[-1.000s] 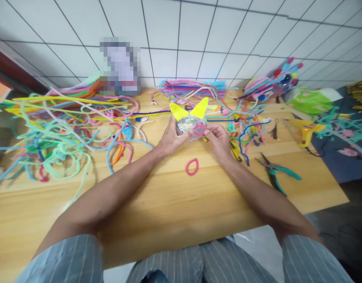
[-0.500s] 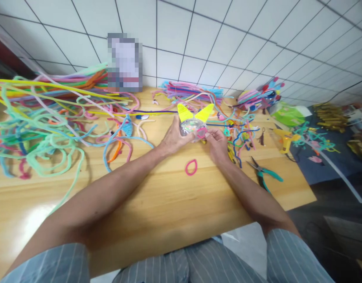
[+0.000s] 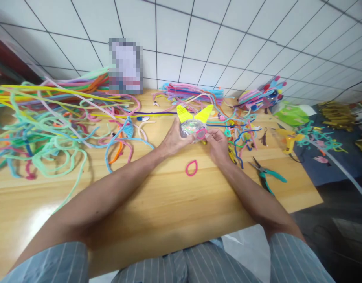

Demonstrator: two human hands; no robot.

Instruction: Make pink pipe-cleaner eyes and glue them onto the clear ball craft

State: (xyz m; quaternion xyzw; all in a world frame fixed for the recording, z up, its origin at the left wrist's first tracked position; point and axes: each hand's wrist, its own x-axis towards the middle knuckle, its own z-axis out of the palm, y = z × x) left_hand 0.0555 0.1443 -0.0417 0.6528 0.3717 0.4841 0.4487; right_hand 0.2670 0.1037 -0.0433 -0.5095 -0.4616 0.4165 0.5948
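Observation:
A clear glittery ball (image 3: 192,127) with two yellow pointed ears (image 3: 183,113) stands on the wooden table (image 3: 157,204). My left hand (image 3: 171,140) cups its left side, fingers wrapped round it. On the ball's right front sits a small pink pipe-cleaner loop (image 3: 201,134), and my right hand (image 3: 217,143) pinches that loop against the ball. A second pink loop (image 3: 192,168) lies loose on the table just in front of both hands.
Tangled pipe cleaners (image 3: 45,129) in many colours cover the table's left and back. Teal-handled pliers (image 3: 266,173) lie to the right, a yellow glue gun (image 3: 288,139) beyond them. A finished colourful figure (image 3: 261,94) stands at the back right by a green bag (image 3: 289,114).
My hands and the ball have stayed in the same hold. Only the view has swung a little to the right.

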